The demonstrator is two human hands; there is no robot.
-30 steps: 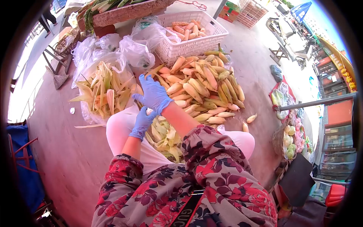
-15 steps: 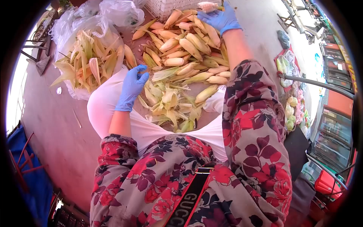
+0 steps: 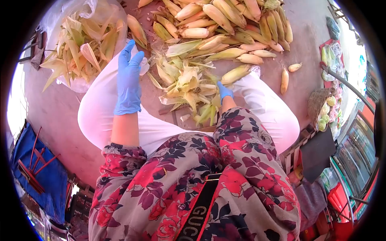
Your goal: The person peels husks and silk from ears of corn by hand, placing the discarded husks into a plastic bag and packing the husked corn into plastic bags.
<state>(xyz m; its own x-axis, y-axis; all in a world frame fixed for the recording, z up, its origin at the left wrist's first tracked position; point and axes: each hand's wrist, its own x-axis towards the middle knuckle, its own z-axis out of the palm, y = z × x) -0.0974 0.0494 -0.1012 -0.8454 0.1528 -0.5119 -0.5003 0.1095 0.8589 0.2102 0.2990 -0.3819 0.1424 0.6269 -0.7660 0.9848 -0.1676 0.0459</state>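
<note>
My left hand (image 3: 129,82), in a blue glove, is raised over my left thigh with its fingers stretched out and nothing in it. My right hand (image 3: 225,92), gloved the same, is low at the right side of a pile of loose corn husks (image 3: 189,80) between my legs. Its fingers are mostly hidden against the husks, so their grip cannot be made out. Just above that hand lies an ear of corn (image 3: 235,74) with pale husk on. Beyond the husks is a large heap of corn ears (image 3: 217,18), mostly in thin inner husks.
A clear plastic bag (image 3: 122,24) filled with husks (image 3: 86,46) stands at the left. Two small ears (image 3: 284,80) lie apart on the floor at the right. A wicker basket (image 3: 319,102), bagged vegetables (image 3: 331,66) and a blue cloth (image 3: 40,168) are farther out.
My right hand has come from the far side of the corn heap, near a pinkish ear, down to the husk pile. My left hand's fingers have straightened. The view has tilted toward me.
</note>
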